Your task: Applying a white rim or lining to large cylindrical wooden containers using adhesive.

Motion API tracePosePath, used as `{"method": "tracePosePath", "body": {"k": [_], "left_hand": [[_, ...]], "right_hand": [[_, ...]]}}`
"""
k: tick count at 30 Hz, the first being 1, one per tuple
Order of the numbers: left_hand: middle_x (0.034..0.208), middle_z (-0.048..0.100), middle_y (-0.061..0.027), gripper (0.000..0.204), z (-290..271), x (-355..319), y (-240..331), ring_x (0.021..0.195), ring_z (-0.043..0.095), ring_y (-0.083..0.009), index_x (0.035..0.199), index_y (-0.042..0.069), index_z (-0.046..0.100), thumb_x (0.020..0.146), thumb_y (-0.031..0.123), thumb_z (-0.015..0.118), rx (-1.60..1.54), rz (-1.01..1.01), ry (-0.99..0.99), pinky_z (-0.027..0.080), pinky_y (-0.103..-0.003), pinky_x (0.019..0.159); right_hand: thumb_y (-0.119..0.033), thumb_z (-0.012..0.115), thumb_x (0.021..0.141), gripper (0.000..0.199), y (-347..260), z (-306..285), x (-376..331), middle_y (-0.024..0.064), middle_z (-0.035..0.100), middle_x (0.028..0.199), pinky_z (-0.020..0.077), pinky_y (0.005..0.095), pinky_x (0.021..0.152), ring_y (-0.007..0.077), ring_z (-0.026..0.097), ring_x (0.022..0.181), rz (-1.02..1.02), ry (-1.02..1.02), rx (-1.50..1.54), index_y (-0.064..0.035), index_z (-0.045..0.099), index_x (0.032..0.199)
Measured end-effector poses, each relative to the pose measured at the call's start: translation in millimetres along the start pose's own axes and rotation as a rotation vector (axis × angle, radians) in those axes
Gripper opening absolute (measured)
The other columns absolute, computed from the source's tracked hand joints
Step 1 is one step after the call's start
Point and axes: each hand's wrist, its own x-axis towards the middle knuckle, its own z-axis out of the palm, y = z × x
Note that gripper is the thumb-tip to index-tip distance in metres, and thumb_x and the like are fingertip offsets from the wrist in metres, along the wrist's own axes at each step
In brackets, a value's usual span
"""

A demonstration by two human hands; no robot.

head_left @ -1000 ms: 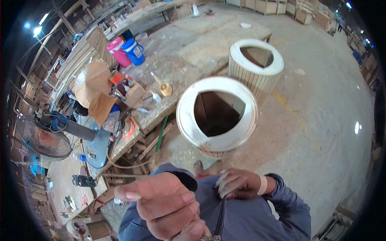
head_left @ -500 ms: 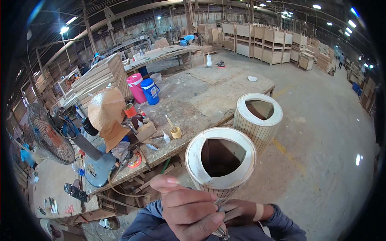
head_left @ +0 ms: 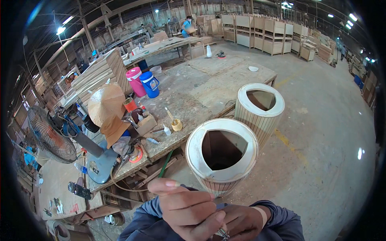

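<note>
Two bare hands close together, low in front of body. Left hand [head_left: 187, 209] curled narrow, seemingly pinching small metal piece [head_left: 222, 233] by jacket front. Right hand [head_left: 241, 219] just behind it; fingers mostly hidden, cannot tell whether gripping. Step in hand, by judgement: fingertip handling of metal piece; next move seems to call for steady pinch, right hand bracing close. Slatted drum [head_left: 194, 154] stands just ahead, beside workbench [head_left: 189, 90], apparently untouched.
</note>
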Motion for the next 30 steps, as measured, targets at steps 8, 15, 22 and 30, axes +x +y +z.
{"method": "tracePosePath", "body": {"k": [8, 15, 22, 30], "left_hand": [[0.073, 0.06, 0.0047, 0.015, 30, -8, -19, 0.062, 0.06, -0.0135, 0.094, 0.019, 0.059, 0.082, 0.021, 0.069, -0.04, 0.184, 0.257, 0.032, -0.054, 0.091], [0.083, 0.063, -0.004, 0.022, 28, -26, -32, 0.071, 0.062, -0.0185, 0.11, 0.006, 0.066, 0.089, 0.012, 0.061, -0.778, 0.059, -0.188, 0.048, -0.043, 0.088], [0.104, 0.068, -0.0124, 0.023, 28, -25, -18, 0.092, 0.065, -0.0266, 0.112, 0.008, 0.066, 0.1, 0.025, 0.056, -1.834, -0.288, -0.427, 0.045, -0.049, 0.089], [0.114, 0.067, -0.0076, 0.031, -13, -54, -61, 0.1, 0.066, -0.0216, 0.126, 0.007, 0.066, 0.097, 0.015, 0.059, -1.344, -0.199, -0.861, 0.05, -0.043, 0.087]], "right_hand": [[-0.013, 0.057, 0.096, 0.022, -8, -11, -11, 0.0157, 0.062, 0.083, 0.0493, 0.0461, 0.068, 0.037, 0.062, 0.073, 0.106, -0.023, -0.133, 0.0004, 0.064, 0.081], [-0.026, 0.062, 0.098, 0.018, -88, -43, -16, 0.0146, 0.07, 0.106, 0.0538, 0.0523, 0.086, 0.0357, 0.069, 0.093, -0.091, -0.165, -0.096, -0.018, 0.069, 0.113], [-0.028, 0.054, 0.102, 0.021, -63, -39, -7, 0.0158, 0.068, 0.114, 0.0531, 0.0509, 0.086, 0.0375, 0.068, 0.099, -0.012, -0.303, 0.236, -0.018, 0.067, 0.115], [-0.026, 0.051, 0.102, 0.029, -9, -32, -42, 0.0183, 0.062, 0.128, 0.0446, 0.0565, 0.096, 0.0384, 0.059, 0.118, 0.296, -0.257, 0.227, -0.0057, 0.066, 0.115]]}}
